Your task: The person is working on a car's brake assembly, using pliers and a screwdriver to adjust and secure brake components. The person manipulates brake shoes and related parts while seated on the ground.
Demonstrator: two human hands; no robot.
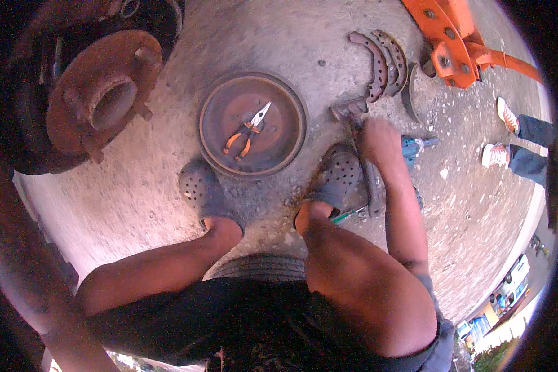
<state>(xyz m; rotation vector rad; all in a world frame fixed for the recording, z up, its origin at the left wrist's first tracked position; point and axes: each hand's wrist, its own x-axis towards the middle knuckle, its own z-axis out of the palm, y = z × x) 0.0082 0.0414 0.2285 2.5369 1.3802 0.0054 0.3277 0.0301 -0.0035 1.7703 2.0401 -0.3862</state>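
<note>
My right hand (380,144) is closed round the upper handle of a rusty hammer (348,110), just beside my right clog. The hammer's head points to the left and its handle runs down toward me along the ground. Just right of that hand lies a teal power tool (410,149), partly hidden by my wrist. Between my feet and beyond them sits a rusty round brake drum (212,139). Long-nose pliers (249,131) with orange and black handles lie inside it. My left hand is out of view.
A rusty wheel hub (102,102) stands at the upper left. Curved brake shoes (387,65) lie beyond the hammer, near an orange metal frame (456,43). A green-handled tool (347,215) lies by my right clog. Another person's sneakers (495,155) are at right. Behind my feet is a tyre (260,266).
</note>
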